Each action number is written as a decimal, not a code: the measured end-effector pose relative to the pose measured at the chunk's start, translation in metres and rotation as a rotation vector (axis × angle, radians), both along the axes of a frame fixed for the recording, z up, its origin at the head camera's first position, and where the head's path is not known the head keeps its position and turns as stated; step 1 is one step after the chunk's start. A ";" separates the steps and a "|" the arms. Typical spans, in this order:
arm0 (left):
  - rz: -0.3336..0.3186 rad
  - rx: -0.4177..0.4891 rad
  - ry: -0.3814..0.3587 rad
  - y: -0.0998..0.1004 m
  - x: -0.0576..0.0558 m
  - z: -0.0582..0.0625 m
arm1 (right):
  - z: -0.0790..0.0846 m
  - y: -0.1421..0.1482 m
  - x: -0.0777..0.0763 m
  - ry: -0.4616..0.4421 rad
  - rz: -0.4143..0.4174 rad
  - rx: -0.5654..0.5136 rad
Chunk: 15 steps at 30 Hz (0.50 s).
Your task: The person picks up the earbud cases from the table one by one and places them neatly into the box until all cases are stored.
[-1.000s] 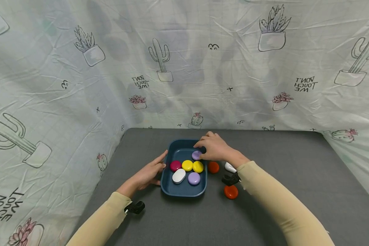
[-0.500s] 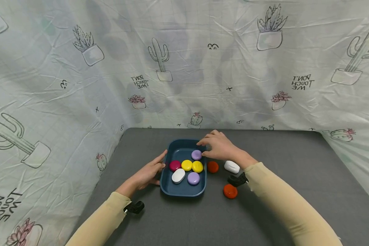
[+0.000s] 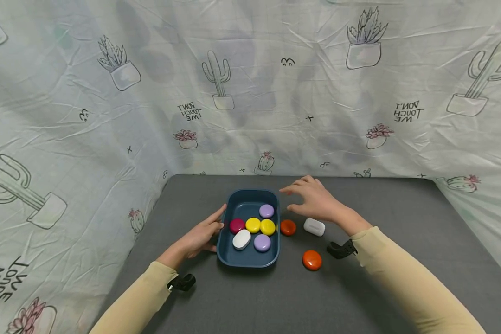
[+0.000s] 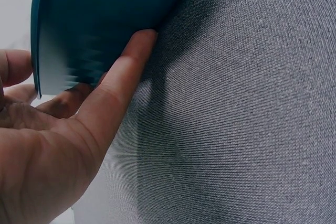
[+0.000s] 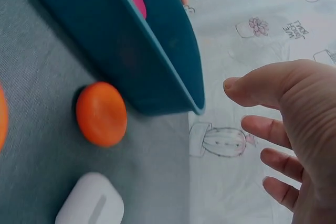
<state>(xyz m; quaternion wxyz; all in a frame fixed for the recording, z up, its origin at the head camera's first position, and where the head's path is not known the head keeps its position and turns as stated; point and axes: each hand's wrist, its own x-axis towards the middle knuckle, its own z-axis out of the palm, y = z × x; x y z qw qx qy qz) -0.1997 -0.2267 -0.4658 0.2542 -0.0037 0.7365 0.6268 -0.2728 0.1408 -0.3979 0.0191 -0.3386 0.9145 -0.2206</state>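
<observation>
In the head view, a dark blue tray (image 3: 248,265) sits on the grey table with smooth rounded pieces inside: two lilac (image 3: 262,242), two yellow (image 3: 253,225), one crimson (image 3: 237,226) and one white oval (image 3: 241,239). My left hand (image 3: 199,238) touches the tray's left side; the left wrist view has its extended fingers (image 4: 113,85) against the outer wall. Off the tray's far right corner, my right hand (image 3: 313,199) hovers with nothing in it, thumb and fingers spread apart. Below it lie an orange-red round piece (image 3: 288,227) and a white oblong bar (image 3: 314,227).
A second orange-red round piece (image 3: 311,260) lies nearer the front, right of the tray. A pale curtain (image 3: 250,93) with cactus drawings hangs behind and left of the table (image 3: 242,301). Each wrist wears a black strap (image 3: 341,249).
My right hand has let go of the upper lilac piece inside the tray and drawn back to the right, past the rim. The left hand stays at the tray's side.
</observation>
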 end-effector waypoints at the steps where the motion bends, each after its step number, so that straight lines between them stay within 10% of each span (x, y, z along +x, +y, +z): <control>1: -0.001 0.001 0.000 0.000 0.000 -0.001 | 0.000 0.003 0.002 0.001 -0.005 -0.002; 15: -0.004 0.004 0.015 -0.006 0.002 -0.009 | -0.014 0.036 0.028 0.068 -0.047 0.032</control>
